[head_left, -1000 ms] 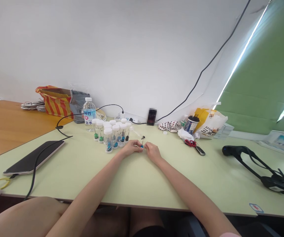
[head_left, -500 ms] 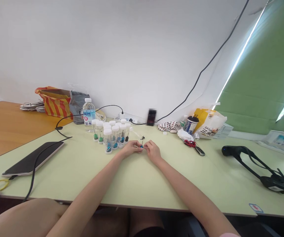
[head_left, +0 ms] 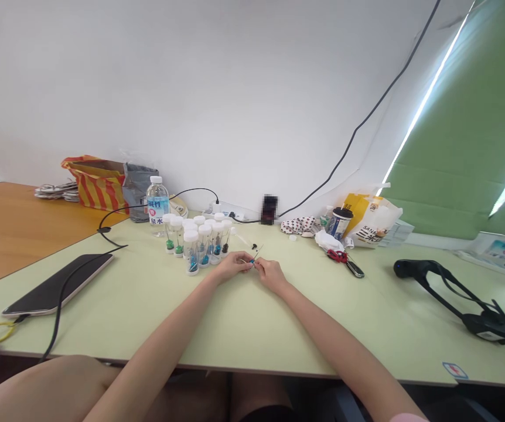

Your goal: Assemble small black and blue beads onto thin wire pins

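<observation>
Over the middle of the table, my left hand (head_left: 234, 265) and my right hand (head_left: 270, 273) meet with their fingertips pinched. Between them is a small blue piece with a thin pin (head_left: 253, 261), its shaft slanting up to the right; the exact kind is too small to make out. Both hands appear to grip it. A small black piece (head_left: 254, 247) lies on the table just beyond the fingers. Left of my left hand stand several clear tubes with white caps (head_left: 191, 252), holding blue, green and dark pieces with pins.
A water bottle (head_left: 157, 205) stands behind the tubes. A tablet (head_left: 59, 284) with a black cable lies at the left. To the right are red-handled scissors (head_left: 337, 255), a dark cup (head_left: 339, 223), a yellow and white bag (head_left: 371, 220) and a black headset (head_left: 454, 299).
The pin has tipped from upright to slanting right. My right hand has dropped slightly, its fingers closer around the blue piece. The left hand has barely moved.
</observation>
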Available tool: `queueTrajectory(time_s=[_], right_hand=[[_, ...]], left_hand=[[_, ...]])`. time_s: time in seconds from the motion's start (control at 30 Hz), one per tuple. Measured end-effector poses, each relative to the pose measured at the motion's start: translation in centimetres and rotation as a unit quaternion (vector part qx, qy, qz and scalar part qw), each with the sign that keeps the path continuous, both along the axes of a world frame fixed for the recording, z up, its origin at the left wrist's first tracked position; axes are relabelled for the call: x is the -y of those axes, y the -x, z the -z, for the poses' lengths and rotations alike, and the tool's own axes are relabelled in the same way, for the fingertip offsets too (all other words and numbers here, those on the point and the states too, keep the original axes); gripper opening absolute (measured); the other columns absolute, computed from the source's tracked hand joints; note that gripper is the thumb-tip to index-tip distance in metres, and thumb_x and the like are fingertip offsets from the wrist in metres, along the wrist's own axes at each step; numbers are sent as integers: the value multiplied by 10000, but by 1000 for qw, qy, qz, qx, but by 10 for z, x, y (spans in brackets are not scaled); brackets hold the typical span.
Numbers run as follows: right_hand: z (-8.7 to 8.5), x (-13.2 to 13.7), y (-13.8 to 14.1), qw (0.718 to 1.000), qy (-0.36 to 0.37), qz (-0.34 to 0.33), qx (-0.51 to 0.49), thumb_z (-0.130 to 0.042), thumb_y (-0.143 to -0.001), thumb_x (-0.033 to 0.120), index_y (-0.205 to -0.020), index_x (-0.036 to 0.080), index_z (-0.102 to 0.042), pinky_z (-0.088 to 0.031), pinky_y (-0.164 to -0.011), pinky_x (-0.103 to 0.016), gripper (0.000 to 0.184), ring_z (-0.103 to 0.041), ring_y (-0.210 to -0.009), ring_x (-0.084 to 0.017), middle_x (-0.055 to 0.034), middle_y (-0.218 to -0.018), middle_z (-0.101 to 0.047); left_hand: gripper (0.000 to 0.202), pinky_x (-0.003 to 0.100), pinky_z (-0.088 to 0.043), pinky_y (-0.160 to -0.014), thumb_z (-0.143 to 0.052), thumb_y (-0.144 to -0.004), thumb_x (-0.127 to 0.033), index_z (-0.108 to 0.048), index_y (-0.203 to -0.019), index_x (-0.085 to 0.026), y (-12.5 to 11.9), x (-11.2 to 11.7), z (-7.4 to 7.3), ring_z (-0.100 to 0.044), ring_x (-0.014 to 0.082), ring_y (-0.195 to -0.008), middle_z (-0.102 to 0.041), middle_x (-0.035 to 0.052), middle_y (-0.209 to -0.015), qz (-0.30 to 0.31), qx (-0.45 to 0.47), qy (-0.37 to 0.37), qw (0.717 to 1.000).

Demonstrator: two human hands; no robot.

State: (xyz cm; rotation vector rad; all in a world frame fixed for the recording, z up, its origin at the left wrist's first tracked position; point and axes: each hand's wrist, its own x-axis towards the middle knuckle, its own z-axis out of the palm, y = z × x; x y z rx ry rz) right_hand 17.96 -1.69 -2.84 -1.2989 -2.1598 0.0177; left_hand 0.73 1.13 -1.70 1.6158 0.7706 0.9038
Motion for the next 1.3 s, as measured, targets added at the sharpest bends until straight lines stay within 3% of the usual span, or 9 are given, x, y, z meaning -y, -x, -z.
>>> queueTrajectory(time_s=[0.4, 0.63, 0.83, 0.93, 1.07, 1.3], right_hand=[[-4, 2, 1, 1000, 6, 6, -8, -355, -859, 228, -792, 207, -587, -305, -569, -189, 242, -517, -565, -112, -5, -664, -623], [-5, -2, -4, 995, -10, 74, 66, -379, -868, 244, -841, 209, -597, -300, -609, -210, 222, -542, -716, -122, -27, -821, -625], [-3, -11, -9, 987, 52, 144, 53, -444, -835, 259, -838, 198, -611, -317, -618, -228, 178, -533, -717, -115, -35, -888, -560], [-2, -15, -7, 984, 47, 164, 42, -459, -819, 346, -908, 218, -595, -332, -631, -249, 207, -535, -741, -138, -44, -935, -544], [-7, -34, 0, 976, 25, 217, 11, -438, -820, 383, -960, 201, -568, -352, -700, -295, 264, -512, -906, -211, -91, -943, -573], [-19, -89, 18, 956, 155, 244, -39, -504, -777, 351, -1060, 214, -546, -359, -787, -407, 317, -499, -1017, -270, -133, -1080, -567]], left_hand=[[313, 258, -435, -630, -666, -640, -343, -600, -868, -138, 0, -7, 9, -534, 100, -603, -620, 42, -766, 7, 9, -17, 1000], [363, 256, -437, -617, -685, -615, -383, -562, -839, -126, -1, -11, 10, -537, 101, -610, -580, 24, -704, -69, 52, 7, 996], [404, 294, -457, -689, -690, -603, -402, -579, -872, -123, 0, -14, 14, -574, 128, -695, -588, 58, -819, -57, 74, 26, 995], [423, 301, -458, -723, -687, -606, -415, -583, -892, -121, -1, -13, 12, -580, 136, -731, -591, 72, -864, -67, 81, 46, 993], [410, 268, -457, -680, -690, -604, -421, -585, -866, -123, -1, -8, 5, -575, 122, -692, -593, 52, -799, -81, 54, 50, 994], [396, 273, -476, -679, -681, -609, -438, -584, -849, -137, 3, -4, 0, -588, 122, -664, -584, 39, -781, -60, 42, 27, 997]])
